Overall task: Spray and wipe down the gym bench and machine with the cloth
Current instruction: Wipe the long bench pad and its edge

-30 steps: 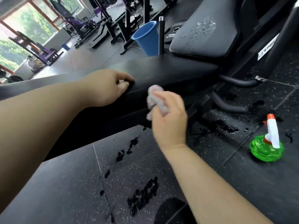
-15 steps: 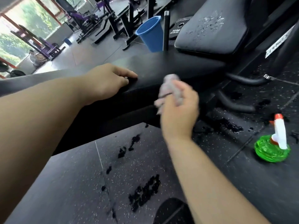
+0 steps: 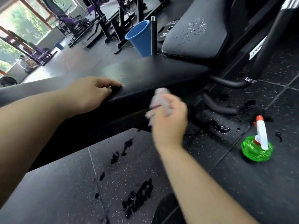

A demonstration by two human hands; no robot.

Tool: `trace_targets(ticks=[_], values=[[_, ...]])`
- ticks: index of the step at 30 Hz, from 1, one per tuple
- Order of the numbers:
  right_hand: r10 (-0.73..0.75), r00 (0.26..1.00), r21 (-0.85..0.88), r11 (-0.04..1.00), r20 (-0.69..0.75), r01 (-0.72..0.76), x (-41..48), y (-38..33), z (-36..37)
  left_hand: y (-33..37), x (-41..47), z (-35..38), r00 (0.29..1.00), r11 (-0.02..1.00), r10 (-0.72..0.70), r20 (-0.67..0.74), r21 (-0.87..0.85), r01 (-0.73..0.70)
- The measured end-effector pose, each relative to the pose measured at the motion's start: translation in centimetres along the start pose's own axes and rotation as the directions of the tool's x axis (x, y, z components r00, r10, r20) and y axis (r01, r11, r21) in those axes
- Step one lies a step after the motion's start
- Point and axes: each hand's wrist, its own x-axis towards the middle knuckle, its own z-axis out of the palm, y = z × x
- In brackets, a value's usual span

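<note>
The right hand [image 3: 168,122] closes its grip around a crumpled pale grey-pink cloth [image 3: 159,101], fingers curled over it; both are blurred. The cloth sits at the near side edge of the long black padded bench [image 3: 153,73], though contact cannot be told. Left of the grip, the left hand [image 3: 90,92] rests on the bench's top edge, fingers loosely bent, holding nothing. Right of the grip and well apart, a green plastic spray bottle with a white-and-orange trigger [image 3: 257,147] stands on the speckled black rubber floor [image 3: 64,183], near dark wet patches.
</note>
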Motion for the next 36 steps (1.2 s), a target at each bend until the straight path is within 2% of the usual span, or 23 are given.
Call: trace_targets(ticks=[2,4,7,11,13,14,16,18,19,21,23,26,28,30,33,35,36], values=[[0.148,0.967,0.073,0.988,-0.207,-0.136,4.0,-0.3,-2.4,-0.1,0.1,0.0,1.0,1.0,-0.004,0.002,-0.008,0.004],[0.187,0.954,0.096,0.981,-0.233,-0.168,4.8,-0.5,-2.0,-0.1,0.3,0.2,1.0,1.0,-0.008,-0.002,-0.02,0.008],[0.158,0.982,0.096,0.984,-0.105,-0.148,0.6,-0.9,2.0,-0.3,0.3,0.2,1.0,1.0,0.0,0.007,-0.018,0.0],[0.036,0.984,0.057,0.997,0.172,-0.047,-7.8,-2.4,4.6,-0.5,0.5,0.2,1.0,1.0,0.013,0.009,-0.007,-0.013],[0.003,0.978,0.089,0.996,0.209,-0.022,-7.5,-2.2,3.6,-0.6,0.5,0.3,1.0,0.999,0.023,0.015,-0.048,-0.022],[0.022,0.984,0.105,0.994,0.175,-0.041,-6.2,-2.0,3.1,-0.6,0.4,0.2,1.0,0.997,0.019,0.01,-0.074,-0.018],[0.127,0.992,0.16,0.979,0.013,-0.127,-2.2,-1.9,1.6,-0.7,0.4,0.1,1.0,0.988,-0.013,-0.014,-0.152,0.011],[0.188,0.976,0.257,0.954,-0.11,-0.154,0.7,-2.6,0.9,-0.7,0.2,0.0,0.996,0.969,-0.063,-0.06,-0.241,0.047],[0.174,0.976,0.265,0.955,-0.13,-0.135,1.0,-3.1,1.2,-0.6,0.0,-0.1,0.993,0.961,-0.081,-0.088,-0.273,0.055],[0.106,0.987,0.155,0.984,-0.12,-0.087,-0.9,-3.7,2.8,-0.8,-0.3,-0.5,0.985,0.948,-0.099,-0.139,-0.316,0.05],[0.064,0.998,0.12,0.991,-0.027,-0.061,-4.5,-4.2,4.6,-1.3,-1.0,-1.4,0.983,0.964,-0.095,-0.157,-0.26,0.051],[-0.056,0.979,0.123,0.992,0.195,0.032,-9.3,-4.4,6.2,-2.5,-2.2,-3.0,0.996,0.998,-0.046,-0.08,0.033,0.048],[-0.087,0.959,0.162,0.986,0.27,0.043,-9.8,-4.2,6.2,-3.7,-3.1,-3.7,0.999,0.989,-0.048,-0.024,0.141,0.051],[-0.077,0.978,0.199,0.979,0.193,0.037,-8.0,-3.5,5.5,-4.6,-4.0,-3.8,0.998,0.987,-0.055,-0.015,0.153,0.057],[0.085,0.994,0.195,0.978,-0.062,-0.071,-2.8,-2.8,3.7,-5.3,-4.4,-3.2,0.999,0.991,-0.038,-0.019,0.127,0.04],[0.091,0.991,0.13,0.989,-0.103,-0.077,-2.7,-3.2,3.8,-5.2,-4.1,-3.1,0.999,0.993,-0.041,-0.019,0.108,0.043],[0.051,0.996,0.088,0.995,-0.072,-0.045,-4.4,-3.7,4.7,-5.3,-4.0,-3.1,0.999,0.995,-0.049,-0.018,0.082,0.051]])
